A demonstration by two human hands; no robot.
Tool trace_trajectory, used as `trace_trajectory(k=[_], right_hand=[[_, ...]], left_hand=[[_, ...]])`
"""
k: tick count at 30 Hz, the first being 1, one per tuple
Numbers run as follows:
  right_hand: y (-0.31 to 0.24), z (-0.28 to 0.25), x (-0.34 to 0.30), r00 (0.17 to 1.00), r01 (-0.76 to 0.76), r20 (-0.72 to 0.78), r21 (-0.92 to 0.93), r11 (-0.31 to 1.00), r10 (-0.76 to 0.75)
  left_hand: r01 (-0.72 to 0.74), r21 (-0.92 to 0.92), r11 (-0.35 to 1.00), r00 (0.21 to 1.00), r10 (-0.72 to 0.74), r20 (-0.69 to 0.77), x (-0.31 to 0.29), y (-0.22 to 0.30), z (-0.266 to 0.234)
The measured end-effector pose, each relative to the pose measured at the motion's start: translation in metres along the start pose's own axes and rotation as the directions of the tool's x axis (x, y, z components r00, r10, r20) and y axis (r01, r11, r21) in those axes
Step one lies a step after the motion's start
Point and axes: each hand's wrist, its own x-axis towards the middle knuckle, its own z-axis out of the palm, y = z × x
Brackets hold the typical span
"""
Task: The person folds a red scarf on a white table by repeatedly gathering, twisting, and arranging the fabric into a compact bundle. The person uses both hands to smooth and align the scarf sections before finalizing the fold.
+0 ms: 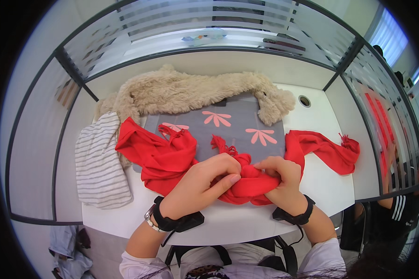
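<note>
A red fringed scarf (167,160) lies across the near half of the desk, with a bunched knot or loop in its middle. My left hand (209,179) is closed on the left side of that bunch, thumb and fingers pinching the cloth. On its right side my right hand (284,181) grips the same bunch, its fingers curled into the fabric. Fringe shows at the left, just above the knot and at the far right end. Whether all the red cloth is one piece, I cannot tell. The folds hide some fingertips.
Beyond the scarf a grey cloth (191,123) with pink petal prints lies flat on the white desk (330,186). A fluffy beige scarf-like piece (181,93) stretches along the back. Striped fabric (100,162) sits at the left. Partition panels (37,139) enclose the desk.
</note>
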Motion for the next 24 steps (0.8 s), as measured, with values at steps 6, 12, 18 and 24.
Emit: trace_trajectory(k=[6, 12, 18, 24], right_hand=[[0.002, 0.002, -0.002, 0.983, 0.181, 0.002, 0.052, 0.982, -0.181], [-0.011, -0.006, 0.004, 0.986, -0.129, 0.122, 0.131, 0.983, 0.113], [-0.019, -0.009, -0.002, 0.975, 0.222, -0.004, 0.125, 0.967, -0.224], [-0.030, -0.011, -0.010, 0.748, 0.663, 0.033, -0.007, 0.749, -0.662]], left_hand=[[0.020, -0.064, 0.998, 0.999, -0.021, -0.027, 0.003, 0.004, 0.008], [-0.325, 0.359, 0.875, 0.933, 0.358, -0.028, -0.005, 0.005, 0.024], [-0.254, 0.584, 0.771, 0.897, 0.413, -0.155, -0.006, 0.010, 0.022], [-0.017, -0.405, 0.914, 0.762, -0.251, -0.597, -0.009, 0.026, 0.029]])
